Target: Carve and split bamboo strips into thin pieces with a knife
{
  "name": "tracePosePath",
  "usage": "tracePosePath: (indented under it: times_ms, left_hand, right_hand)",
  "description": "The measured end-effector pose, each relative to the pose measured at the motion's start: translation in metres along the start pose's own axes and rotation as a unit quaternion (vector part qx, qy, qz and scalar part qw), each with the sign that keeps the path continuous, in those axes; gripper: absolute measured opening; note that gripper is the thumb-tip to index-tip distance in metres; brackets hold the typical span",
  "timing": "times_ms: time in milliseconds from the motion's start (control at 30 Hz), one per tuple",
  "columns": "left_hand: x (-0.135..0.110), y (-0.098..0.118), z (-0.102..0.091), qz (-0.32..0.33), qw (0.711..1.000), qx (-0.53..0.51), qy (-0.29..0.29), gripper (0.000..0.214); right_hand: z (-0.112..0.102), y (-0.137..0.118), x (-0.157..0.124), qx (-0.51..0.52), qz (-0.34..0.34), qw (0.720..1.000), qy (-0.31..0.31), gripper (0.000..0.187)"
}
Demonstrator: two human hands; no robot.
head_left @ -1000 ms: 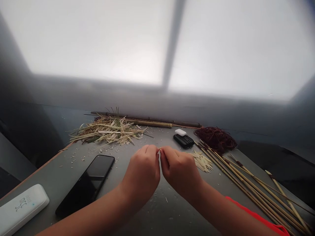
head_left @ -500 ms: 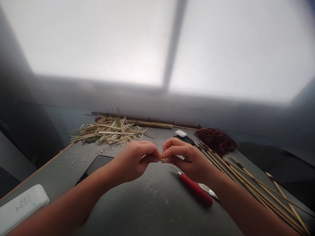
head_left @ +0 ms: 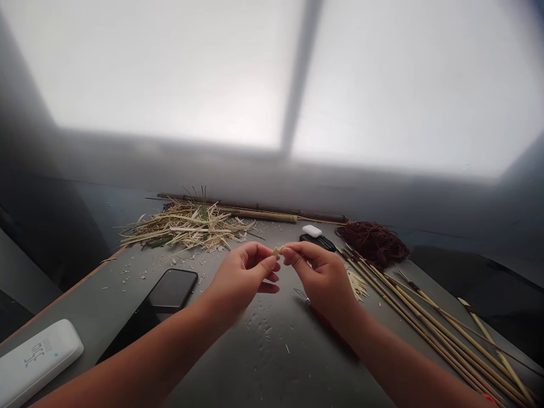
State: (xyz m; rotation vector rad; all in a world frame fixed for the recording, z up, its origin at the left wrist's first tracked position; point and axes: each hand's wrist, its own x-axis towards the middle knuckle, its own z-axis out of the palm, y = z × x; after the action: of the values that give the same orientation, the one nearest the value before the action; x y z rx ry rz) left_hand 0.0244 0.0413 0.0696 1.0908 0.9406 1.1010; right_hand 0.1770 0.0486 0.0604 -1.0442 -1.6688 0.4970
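Observation:
Between my two hands is a small pale folded strip [head_left: 276, 251], perhaps bamboo, pinched just above the middle of the grey table. My left hand [head_left: 244, 269] is closed on its left side with thumb and index finger, the other fingers curled below. On its right end, the fingertips of my right hand [head_left: 325, 275] are pinched together. Beneath my right hand and wrist lies a red-handled tool with a thin metal tip [head_left: 302, 296]; my arm hides most of the handle. Just right of that hand is a small heap of short pale strips [head_left: 357, 285].
At the back left lies a heap of shavings [head_left: 191, 229], before dark bamboo poles [head_left: 255, 207]. Bundled dark red cord [head_left: 374, 241], a small white case [head_left: 312, 230] and several thin bamboo sticks [head_left: 429, 309] are right. A black phone [head_left: 173, 289] and a white device [head_left: 42, 357] are left.
Both hands have risen a little and turned, so the pale strip now shows between the fingertips. My right hand now covers more of the red handle; the short strips and the phone are more exposed.

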Motion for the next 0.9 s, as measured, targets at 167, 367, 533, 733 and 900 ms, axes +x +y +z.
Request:
tracePosePath:
  times_ms: [167, 367, 533, 733, 900]
  left_hand:
    - [-0.003, -0.007, 0.011, -0.086, 0.963, -0.254, 0.006, 0.017]
    - [0.002, -0.016, 0.004, -0.048, 0.974, -0.213, 0.062, 0.011]
    - [0.009, -0.019, -0.006, -0.037, 0.983, -0.150, 0.101, 0.012]
    - [0.008, -0.023, -0.001, -0.066, 0.979, -0.165, 0.096, 0.010]
    - [0.010, -0.015, -0.004, -0.069, 0.973, -0.196, 0.103, 0.010]
  right_hand:
    - [0.019, 0.004, -0.008, 0.279, 0.231, 0.932, -0.021, 0.030]
    - [0.014, 0.005, -0.008, 0.069, 0.101, 0.991, -0.045, 0.023]
    - [-0.002, -0.002, 0.000, -0.129, -0.016, 0.985, -0.113, 0.020]
    - [-0.019, -0.008, 0.011, -0.125, 0.095, 0.958, -0.239, 0.019]
    - [-0.033, -0.009, 0.017, -0.069, 0.150, 0.919, -0.359, 0.022]
